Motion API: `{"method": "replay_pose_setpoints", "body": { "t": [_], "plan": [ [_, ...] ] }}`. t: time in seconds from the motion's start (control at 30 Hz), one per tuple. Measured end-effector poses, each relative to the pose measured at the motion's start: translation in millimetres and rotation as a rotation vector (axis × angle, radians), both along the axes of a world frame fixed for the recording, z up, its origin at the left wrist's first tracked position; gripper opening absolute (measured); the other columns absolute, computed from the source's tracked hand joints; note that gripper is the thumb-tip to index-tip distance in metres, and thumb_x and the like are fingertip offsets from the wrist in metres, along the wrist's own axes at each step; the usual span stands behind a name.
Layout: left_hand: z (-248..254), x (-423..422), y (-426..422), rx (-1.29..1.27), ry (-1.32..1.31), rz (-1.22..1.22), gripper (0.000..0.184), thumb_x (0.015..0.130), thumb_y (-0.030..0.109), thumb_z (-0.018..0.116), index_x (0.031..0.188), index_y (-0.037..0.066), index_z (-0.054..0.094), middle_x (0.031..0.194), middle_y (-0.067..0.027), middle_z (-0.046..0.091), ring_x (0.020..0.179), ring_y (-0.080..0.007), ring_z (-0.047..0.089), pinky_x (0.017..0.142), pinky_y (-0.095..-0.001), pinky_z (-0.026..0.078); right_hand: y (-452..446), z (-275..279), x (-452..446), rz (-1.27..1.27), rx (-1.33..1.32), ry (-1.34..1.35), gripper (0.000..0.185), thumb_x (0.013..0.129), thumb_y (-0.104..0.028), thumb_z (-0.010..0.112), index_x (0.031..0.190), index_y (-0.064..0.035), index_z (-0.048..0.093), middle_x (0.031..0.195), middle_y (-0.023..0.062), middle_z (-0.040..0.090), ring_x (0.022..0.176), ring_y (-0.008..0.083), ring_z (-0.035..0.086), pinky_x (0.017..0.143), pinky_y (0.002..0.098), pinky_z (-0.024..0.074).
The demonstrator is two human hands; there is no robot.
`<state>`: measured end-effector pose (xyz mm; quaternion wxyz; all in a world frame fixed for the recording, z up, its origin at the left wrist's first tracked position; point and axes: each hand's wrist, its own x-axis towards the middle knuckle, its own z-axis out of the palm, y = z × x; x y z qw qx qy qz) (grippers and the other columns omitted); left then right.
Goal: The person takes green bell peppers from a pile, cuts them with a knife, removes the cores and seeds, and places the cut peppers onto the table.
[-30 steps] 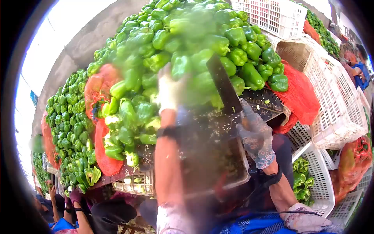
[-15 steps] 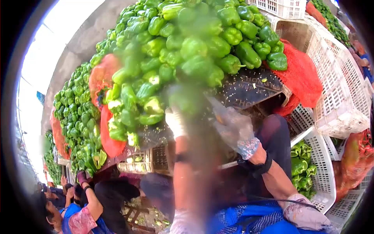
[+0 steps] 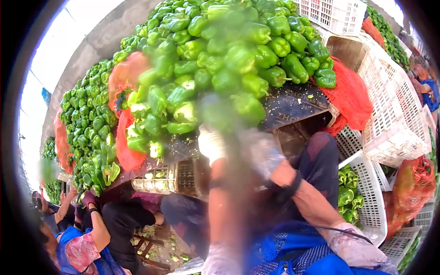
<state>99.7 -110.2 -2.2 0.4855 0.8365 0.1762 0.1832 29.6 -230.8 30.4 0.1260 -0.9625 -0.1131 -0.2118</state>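
Note:
A big heap of green peppers [image 3: 220, 59] covers the middle of the view. At its near edge my left hand [image 3: 212, 143], in a pale glove, is closed on a green pepper [image 3: 217, 114], which a smear on the lens blurs. Just right of it is my right hand [image 3: 261, 151], in a patterned glove; its fingers and anything in them are lost in the blur. Cut pepper pieces [image 3: 183, 112] lie left of my hands, on the edge of a dark board [image 3: 293, 103] dotted with seeds. No knife can be made out.
White crates [image 3: 394, 105] and red netting [image 3: 350, 91] stand at the right, above a crate of cut peppers [image 3: 371, 201]. A co-worker [image 3: 82, 247] sits at the lower left beside another pepper heap [image 3: 89, 128]. A low crate [image 3: 158, 178] sits under the board's edge.
My left hand has come down from the heap and is now on a pepper. My right hand has moved left beside it; the broad dark blade near it earlier no longer shows clearly.

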Motion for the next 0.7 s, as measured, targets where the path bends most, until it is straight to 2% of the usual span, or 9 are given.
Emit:
{"method": "replay_pose_setpoints", "body": {
  "t": [0.1,0.13,0.2,0.4,0.43,0.5,0.57,0.67,0.7],
  "plan": [
    [4,2,4,0.143,0.139,-0.024,0.048,0.099,0.041,0.041,0.112,0.0,0.062,0.099,-0.0248,0.067,0.09,-0.0403,0.063,0.082,-0.0429,0.048,2,-31,14,0.111,0.1,-0.015,0.041,0.08,-0.006,0.055,0.121,-0.0016,0.057,0.079,0.015,0.064,0.065,0.0298,0.063,0.055,0.0427,0.05],
    [7,-1,1,-0.046,0.074,-0.023,0.05,0.099,0.042,0.041,0.113,0.0,0.062,0.102,-0.0243,0.067,0.093,-0.0399,0.063,0.083,-0.0425,0.048,-4,-45,20,0.146,0.132,-0.071,0.04,0.08,-0.006,0.054,0.119,-0.0013,0.058,0.079,0.0153,0.064,0.065,0.0303,0.063,0.056,0.0431,0.0501],
    [3,6,6,0.095,0.079,-0.016,0.052,0.099,0.044,0.041,0.113,-0.001,0.062,0.102,-0.0226,0.068,0.09,-0.037,0.064,0.082,-0.0401,0.048,-9,-41,28,0.171,0.122,-0.11,0.039,0.08,-0.007,0.054,0.118,-0.0008,0.059,0.08,0.0157,0.064,0.066,0.0312,0.063,0.057,0.0436,0.0504],
    [-2,6,3,-0.24,0.022,-0.112,0.058,0.097,0.049,0.045,0.111,-0.004,0.062,0.097,-0.0207,0.067,0.082,-0.0287,0.061,0.079,-0.0373,0.048,-8,-37,17,0.129,0.144,-0.029,0.046,0.08,-0.01,0.054,0.126,-0.0023,0.053,0.089,0.0195,0.064,0.071,0.032,0.064,0.056,0.0434,0.0508],
    [-1,7,3,-0.473,-0.005,-0.123,0.056,0.094,0.048,0.052,0.113,-0.004,0.061,0.099,-0.0167,0.067,0.084,-0.0268,0.06,0.08,-0.0369,0.048,-9,-35,12,0.14,0.161,-0.04,0.049,0.082,-0.012,0.053,0.131,-0.0055,0.051,0.085,0.019,0.065,0.069,0.0311,0.065,0.054,0.0433,0.0507],
    [-3,18,4,-0.732,-0.156,-0.16,0.054,0.089,0.044,0.061,0.117,-0.002,0.059,0.104,-0.0122,0.064,0.088,-0.0251,0.059,0.082,-0.0369,0.048,-5,-22,4,0.1,0.062,-0.057,0.052,0.083,-0.014,0.051,0.134,-0.0071,0.049,0.082,0.0178,0.065,0.066,0.0286,0.065,0.052,0.0425,0.0507],
    [-28,45,10,-0.768,-0.383,-0.209,0.051,0.086,0.037,0.064,0.121,0.0,0.056,0.109,-0.0112,0.062,0.093,-0.0256,0.058,0.085,-0.0378,0.047,1,-16,-1,0.021,-0.156,-0.116,0.051,0.083,-0.013,0.053,0.133,-0.0039,0.049,0.085,0.0163,0.064,0.065,0.0258,0.063,0.052,0.041,0.0509],
    [70,20,-12,-1.072,-0.249,-0.103,0.051,0.086,0.033,0.064,0.127,0.006,0.054,0.114,-0.0102,0.061,0.096,-0.0244,0.06,0.081,-0.0444,0.052,-7,-30,5,0.015,-0.34,-0.349,0.052,0.081,-0.013,0.057,0.132,-0.0007,0.05,0.089,0.0139,0.063,0.065,0.0229,0.062,0.055,0.0379,0.052],
    [52,47,20,-0.957,-0.286,-0.298,0.049,0.088,0.035,0.061,0.128,0.008,0.054,0.117,-0.0101,0.06,0.096,-0.0247,0.062,0.077,-0.0462,0.054,-11,-31,5,0.051,-0.314,-0.401,0.053,0.081,-0.012,0.058,0.132,-0.0006,0.05,0.09,0.0132,0.063,0.066,0.0221,0.062,0.056,0.0367,0.0523]
  ]
}}
